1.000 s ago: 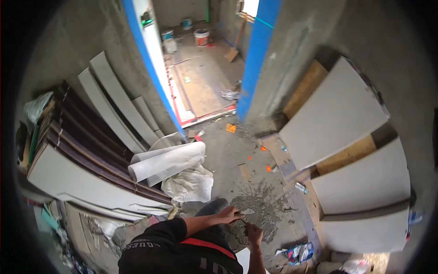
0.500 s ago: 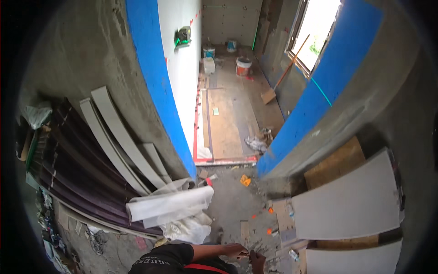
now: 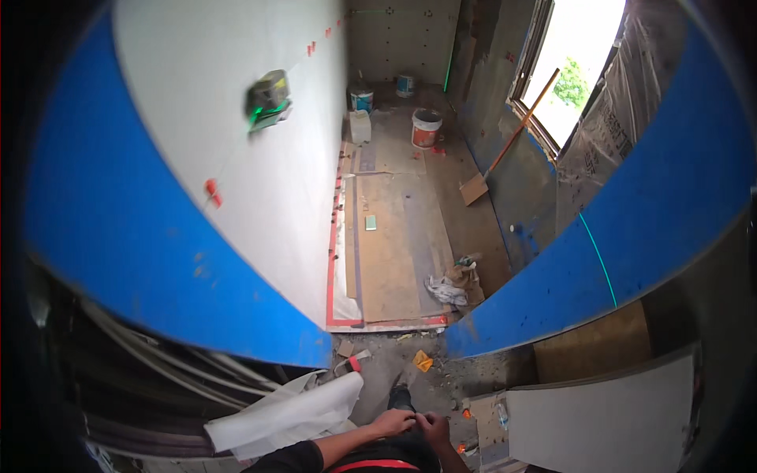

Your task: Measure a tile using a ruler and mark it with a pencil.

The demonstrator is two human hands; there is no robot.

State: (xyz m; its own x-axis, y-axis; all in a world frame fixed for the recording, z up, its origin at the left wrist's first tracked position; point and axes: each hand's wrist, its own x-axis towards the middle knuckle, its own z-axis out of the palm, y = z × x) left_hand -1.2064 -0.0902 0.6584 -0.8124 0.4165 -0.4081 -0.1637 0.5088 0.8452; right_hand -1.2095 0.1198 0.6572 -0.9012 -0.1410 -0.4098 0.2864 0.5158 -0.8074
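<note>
While the left forearm (image 3: 347, 443) angles inward across the front of the body, the left hand (image 3: 392, 423) meets the right hand (image 3: 433, 429), whose own forearm rises more steeply. The fingers of both are bent and drawn together at the tips; whether they grasp something small cannot be told. Nearest them, a white sheet roll (image 3: 296, 416) lies to the left, while an orange scrap (image 3: 423, 361) sits ahead on the floor (image 3: 382, 367), near its edge at the doorway threshold (image 3: 386, 326).

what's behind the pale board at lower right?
A brown panel shows above the pale board. Any lower part, and anything else directly behind, is covered.
</note>
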